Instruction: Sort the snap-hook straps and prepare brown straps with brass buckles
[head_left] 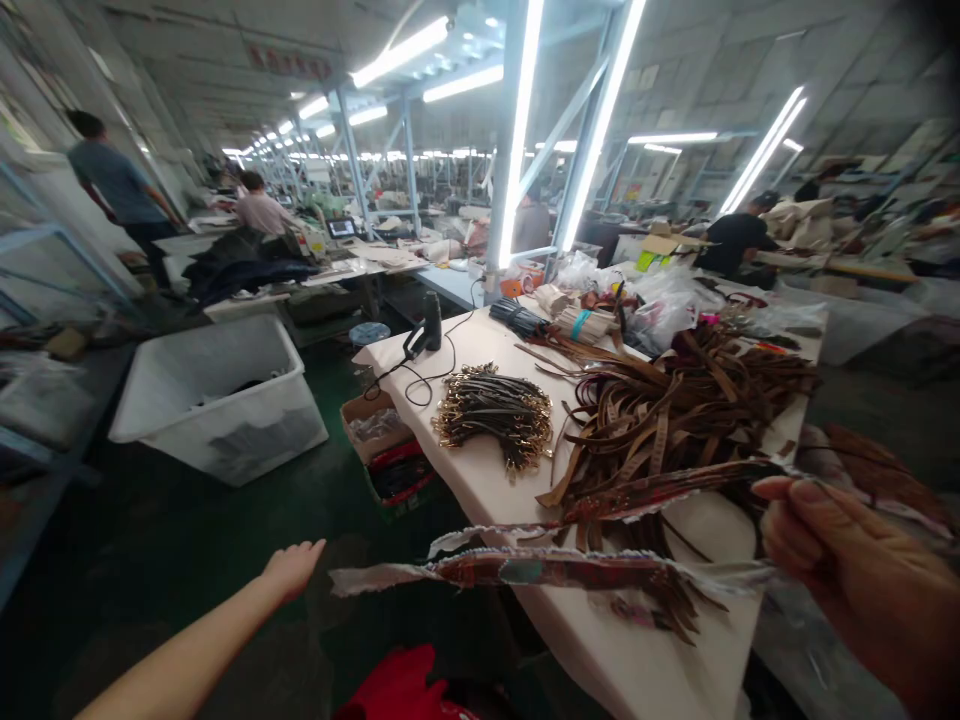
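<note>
My right hand [847, 550], at the right edge, pinches long reddish-brown patterned strips [555, 570] with pale, frayed-looking edges. They stretch leftward over the table corner, their far ends hanging past its edge. Lower left, my left hand [294, 568] is held over the floor, its fingers curled together. The free end of the lower strip hangs just to its right, apart from it. What those fingers hold, if anything, is hidden. Under and behind the strips lies a tangled heap of brown straps [660, 400]. Beside it sits a pile of dark straps with gold-coloured metal ends [495, 410].
On the white-covered table [480, 490] stands a black heat gun [431, 325] with its cord. Bundled strips [585, 325] and clear plastic bags [671, 305] lie farther back. A cardboard box [375, 420] and a white bin [217, 400] stand left. Several people work in the background.
</note>
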